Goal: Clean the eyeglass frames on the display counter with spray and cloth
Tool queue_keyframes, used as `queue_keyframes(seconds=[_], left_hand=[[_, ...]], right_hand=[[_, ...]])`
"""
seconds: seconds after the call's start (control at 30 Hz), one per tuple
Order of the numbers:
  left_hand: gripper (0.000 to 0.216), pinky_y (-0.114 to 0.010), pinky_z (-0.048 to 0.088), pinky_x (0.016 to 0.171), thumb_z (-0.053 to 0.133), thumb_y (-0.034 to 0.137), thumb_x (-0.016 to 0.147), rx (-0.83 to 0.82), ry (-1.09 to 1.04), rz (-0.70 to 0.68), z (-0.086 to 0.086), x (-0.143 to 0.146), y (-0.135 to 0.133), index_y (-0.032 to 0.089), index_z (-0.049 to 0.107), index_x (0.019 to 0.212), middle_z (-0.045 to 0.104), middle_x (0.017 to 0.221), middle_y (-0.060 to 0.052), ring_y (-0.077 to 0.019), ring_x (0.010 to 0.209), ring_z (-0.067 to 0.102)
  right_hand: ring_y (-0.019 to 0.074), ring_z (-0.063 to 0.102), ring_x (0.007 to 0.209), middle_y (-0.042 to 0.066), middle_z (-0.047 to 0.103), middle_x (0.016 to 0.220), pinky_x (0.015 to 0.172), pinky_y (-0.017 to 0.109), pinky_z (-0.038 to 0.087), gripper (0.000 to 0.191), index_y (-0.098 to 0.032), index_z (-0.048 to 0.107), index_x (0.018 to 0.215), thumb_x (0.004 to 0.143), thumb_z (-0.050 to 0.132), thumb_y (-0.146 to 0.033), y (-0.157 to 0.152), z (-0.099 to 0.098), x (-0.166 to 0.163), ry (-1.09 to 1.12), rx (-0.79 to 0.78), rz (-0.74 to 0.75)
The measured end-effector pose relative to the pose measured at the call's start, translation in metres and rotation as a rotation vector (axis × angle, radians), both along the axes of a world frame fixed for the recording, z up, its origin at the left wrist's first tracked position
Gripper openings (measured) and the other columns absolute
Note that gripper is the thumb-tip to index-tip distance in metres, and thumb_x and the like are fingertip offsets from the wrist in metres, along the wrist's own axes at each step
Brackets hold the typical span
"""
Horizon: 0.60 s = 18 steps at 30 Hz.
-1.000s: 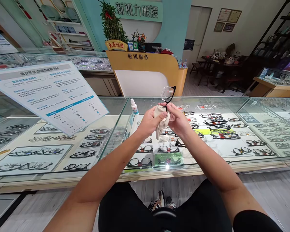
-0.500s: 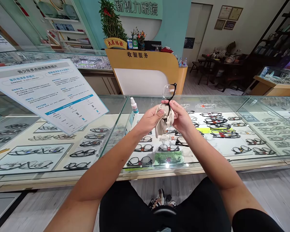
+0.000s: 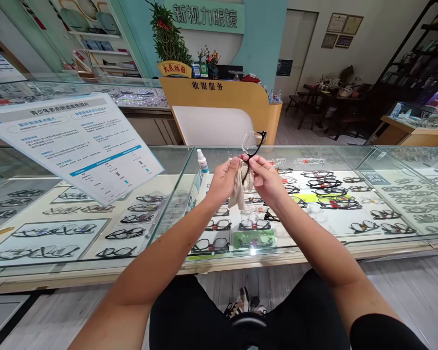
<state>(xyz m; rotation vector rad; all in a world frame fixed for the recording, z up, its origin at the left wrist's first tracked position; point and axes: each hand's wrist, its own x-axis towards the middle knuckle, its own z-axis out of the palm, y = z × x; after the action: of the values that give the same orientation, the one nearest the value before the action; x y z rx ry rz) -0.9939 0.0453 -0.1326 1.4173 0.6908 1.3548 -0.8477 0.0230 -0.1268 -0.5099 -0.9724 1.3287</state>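
I hold a pair of black-framed glasses (image 3: 253, 142) upright above a glass display counter (image 3: 314, 155). My right hand (image 3: 264, 176) pinches the frame at its lower part, with one clear lens sticking up above my fingers. My left hand (image 3: 224, 179) is closed on a beige cleaning cloth (image 3: 238, 187), pressing it against the lower lens; the cloth hangs down between my hands. A small white spray bottle (image 3: 202, 161) with a blue label stands on the counter just left of my left hand.
The counter case holds several rows of glasses (image 3: 324, 194) and a green tray (image 3: 254, 239). A tilted printed info sheet (image 3: 76, 143) stands at the left. A yellow cashier desk (image 3: 222, 109) is behind, dark tables and chairs (image 3: 332, 104) at back right.
My hands shifted slightly with the glasses; the cloth in my left hand moved over the lower lens and the frame tilted a little left. Nothing was let go.
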Motion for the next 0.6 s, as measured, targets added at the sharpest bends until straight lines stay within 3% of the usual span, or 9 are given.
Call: queue_keyframes(seconds=[0.13, 0.37, 0.47, 0.6], left_hand=[[0.074, -0.030, 0.048, 0.069, 0.076, 0.095, 0.086, 0.050, 0.031, 0.055, 0.000, 0.000, 0.000, 0.021, 0.069, 0.082, 0.066, 0.076, -0.001, -0.0174, 0.076, 0.059], [0.071, -0.033, 0.041, 0.069, 0.072, 0.091, 0.093, 0.090, 0.079, 0.166, -0.006, -0.011, 0.015, 0.023, 0.065, 0.077, 0.059, 0.071, -0.001, -0.0185, 0.072, 0.051], [0.058, -0.034, 0.038, 0.070, 0.060, 0.074, 0.110, 0.216, 0.418, 0.287, -0.004, -0.023, 0.025, 0.025, 0.058, 0.079, 0.058, 0.072, -0.001, -0.0203, 0.070, 0.049], [0.033, -0.038, 0.045, 0.079, 0.045, 0.050, 0.117, 0.158, 1.133, 0.289, 0.000, -0.037, 0.033, 0.024, 0.066, 0.118, 0.073, 0.087, -0.007, -0.0308, 0.084, 0.068]], right_hand=[[0.0272, 0.077, 0.126, 0.003, 0.086, 0.118, 0.108, 0.041, 0.064, 0.046, -0.029, 0.073, 0.087, 0.071, 0.107, -0.056, 0.000, 0.006, 0.007, 0.015, 0.013, -0.022], [0.0213, 0.078, 0.117, 0.001, 0.086, 0.124, 0.105, 0.036, 0.064, 0.038, -0.030, 0.072, 0.091, 0.080, 0.103, -0.050, 0.007, 0.012, 0.024, 0.054, 0.052, -0.104], [0.0199, 0.079, 0.111, 0.002, 0.087, 0.120, 0.101, 0.034, 0.065, 0.035, -0.030, 0.071, 0.093, 0.086, 0.098, -0.051, 0.009, 0.015, 0.030, 0.028, 0.046, -0.116], [0.0197, 0.081, 0.104, 0.002, 0.086, 0.107, 0.091, 0.031, 0.066, 0.035, -0.027, 0.069, 0.094, 0.090, 0.093, -0.053, 0.008, 0.018, 0.031, -0.021, 0.040, -0.080]])
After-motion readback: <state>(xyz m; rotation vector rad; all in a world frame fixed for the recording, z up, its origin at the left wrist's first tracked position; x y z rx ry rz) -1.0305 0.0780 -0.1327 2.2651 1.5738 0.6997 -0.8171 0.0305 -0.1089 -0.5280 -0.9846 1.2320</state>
